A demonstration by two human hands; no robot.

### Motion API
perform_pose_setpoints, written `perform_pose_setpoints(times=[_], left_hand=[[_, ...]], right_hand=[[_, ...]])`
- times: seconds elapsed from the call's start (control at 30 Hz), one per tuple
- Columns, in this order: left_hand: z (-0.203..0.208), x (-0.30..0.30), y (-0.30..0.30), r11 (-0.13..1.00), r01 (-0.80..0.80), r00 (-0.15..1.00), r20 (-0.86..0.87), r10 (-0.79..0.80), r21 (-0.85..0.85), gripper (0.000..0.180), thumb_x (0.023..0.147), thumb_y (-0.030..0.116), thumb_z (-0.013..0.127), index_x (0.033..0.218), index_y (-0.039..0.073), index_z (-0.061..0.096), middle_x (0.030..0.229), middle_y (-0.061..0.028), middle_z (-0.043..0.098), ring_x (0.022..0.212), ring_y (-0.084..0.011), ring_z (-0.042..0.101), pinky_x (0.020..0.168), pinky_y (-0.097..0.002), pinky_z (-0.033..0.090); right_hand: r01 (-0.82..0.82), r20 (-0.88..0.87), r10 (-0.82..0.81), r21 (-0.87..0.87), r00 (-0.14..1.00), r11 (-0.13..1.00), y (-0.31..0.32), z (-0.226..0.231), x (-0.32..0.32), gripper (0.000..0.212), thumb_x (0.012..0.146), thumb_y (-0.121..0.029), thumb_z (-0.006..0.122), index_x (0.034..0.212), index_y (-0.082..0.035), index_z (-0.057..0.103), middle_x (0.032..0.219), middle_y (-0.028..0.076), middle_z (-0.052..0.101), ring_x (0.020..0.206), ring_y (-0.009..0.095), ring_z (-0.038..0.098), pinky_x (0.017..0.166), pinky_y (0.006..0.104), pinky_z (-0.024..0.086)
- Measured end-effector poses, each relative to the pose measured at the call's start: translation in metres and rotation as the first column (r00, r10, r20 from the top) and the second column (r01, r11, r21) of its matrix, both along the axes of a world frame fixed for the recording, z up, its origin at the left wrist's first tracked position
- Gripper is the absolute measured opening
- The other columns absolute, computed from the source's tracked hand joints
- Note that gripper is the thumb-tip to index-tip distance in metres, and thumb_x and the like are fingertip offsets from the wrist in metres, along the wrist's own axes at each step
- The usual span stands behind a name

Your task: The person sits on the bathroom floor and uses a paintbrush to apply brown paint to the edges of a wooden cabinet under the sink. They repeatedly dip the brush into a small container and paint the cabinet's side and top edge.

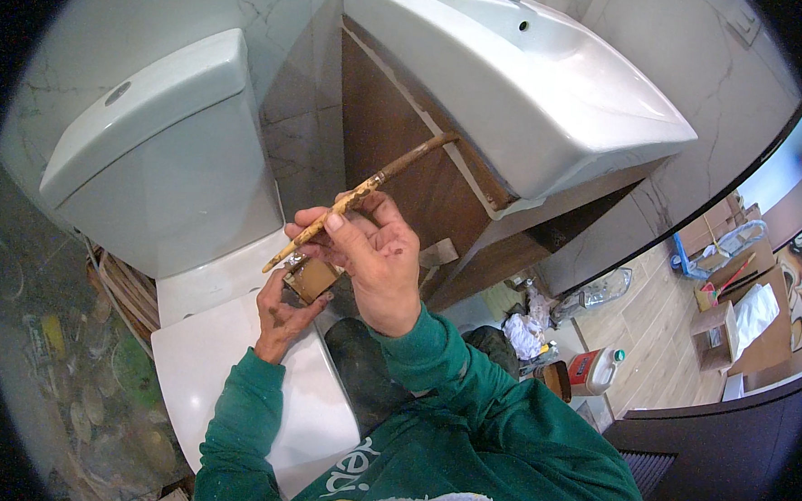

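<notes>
A slim paintbrush [359,194] with a stained yellowish handle is pinched between the thumb and fingers of my right hand [384,266]. Its dark brown bristle end meets the brown edge of the wooden vanity cabinet [389,164], just under the white washbasin [562,114]. A pale strip runs along that edge. Lower and to the left, my left hand [279,321] grips a small open container [311,278] of brown liquid, above the white toilet seat lid [231,369]. Brown smears mark both hands.
The toilet tank [165,166] stands on the left, with thin wooden strips [125,295] beside it. Right of the cabinet, a metal canister [592,371] and crumpled plastic [528,334] sit on the floor. Cardboard boxes [718,335] lie farther right.
</notes>
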State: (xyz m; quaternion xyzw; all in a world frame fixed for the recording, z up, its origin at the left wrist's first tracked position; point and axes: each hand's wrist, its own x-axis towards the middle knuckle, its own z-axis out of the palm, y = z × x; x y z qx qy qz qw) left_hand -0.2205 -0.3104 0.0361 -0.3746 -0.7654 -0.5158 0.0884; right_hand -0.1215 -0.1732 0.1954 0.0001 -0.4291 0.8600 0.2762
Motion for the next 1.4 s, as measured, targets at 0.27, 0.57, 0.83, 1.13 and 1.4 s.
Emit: perform_pose_setpoints(times=[0.27, 0.57, 0.83, 1.13, 1.4], left_hand=[[-0.007, -0.004, 0.000, 1.000, 0.016, 0.996, 0.088, -0.015, -0.006, 0.068, 0.062, 0.019, 0.095, 0.118, 0.002, 0.061, 0.105, -0.0150, 0.070, 0.096, -0.0291, 0.071, 0.084, -0.0364, 0.057], [-0.001, 0.000, 0.001, 1.000, 0.001, 0.996, 0.088, 0.000, -0.014, 0.063, 0.062, 0.019, 0.094, 0.115, 0.002, 0.063, 0.103, -0.0136, 0.070, 0.093, -0.0284, 0.071, 0.081, -0.0365, 0.057], [0.001, 0.000, 0.001, 1.000, -0.009, 0.999, 0.032, 0.010, -0.017, 0.063, 0.063, 0.019, 0.094, 0.114, 0.002, 0.063, 0.103, -0.0142, 0.071, 0.093, -0.0284, 0.072, 0.080, -0.0362, 0.058], [0.002, 0.002, 0.002, 0.999, -0.032, 0.999, 0.025, 0.032, -0.032, 0.063, 0.063, 0.020, 0.094, 0.114, 0.002, 0.063, 0.103, -0.0148, 0.071, 0.093, -0.0287, 0.072, 0.081, -0.0365, 0.057], [0.005, 0.001, 0.003, 0.999, -0.028, 0.998, -0.055, 0.026, -0.041, 0.064, 0.064, 0.021, 0.094, 0.117, 0.002, 0.063, 0.105, -0.0142, 0.070, 0.094, -0.0287, 0.071, 0.085, -0.0363, 0.057]], right_hand=[[-0.004, -0.021, 0.004, -0.016, 1.000, 1.000, 0.001, -0.001, -0.003, 0.025, 0.101, -0.008, 0.056, 0.120, 0.001, 0.043, 0.112, 0.027, 0.067, 0.105, 0.035, 0.070, 0.087, 0.0412, 0.062], [0.002, 0.009, -0.002, 0.006, 1.000, 1.000, 0.002, 0.001, -0.007, 0.026, 0.101, -0.007, 0.056, 0.121, 0.002, 0.042, 0.112, 0.027, 0.067, 0.104, 0.036, 0.070, 0.086, 0.0398, 0.063], [-0.006, 0.001, 0.006, -0.012, 1.000, 1.000, 0.003, 0.002, -0.010, 0.026, 0.101, -0.008, 0.056, 0.121, 0.001, 0.042, 0.112, 0.026, 0.067, 0.104, 0.035, 0.070, 0.086, 0.0400, 0.063], [-0.009, 0.023, 0.009, 0.007, 1.000, 1.000, 0.005, 0.005, -0.014, 0.026, 0.101, -0.009, 0.057, 0.119, 0.001, 0.043, 0.111, 0.026, 0.067, 0.104, 0.035, 0.070, 0.086, 0.0391, 0.063], [-0.024, 0.072, 0.022, 0.032, 0.997, 0.999, 0.002, -0.002, -0.010, 0.025, 0.101, -0.008, 0.055, 0.120, 0.002, 0.042, 0.112, 0.025, 0.068, 0.106, 0.034, 0.070, 0.087, 0.0391, 0.061]])
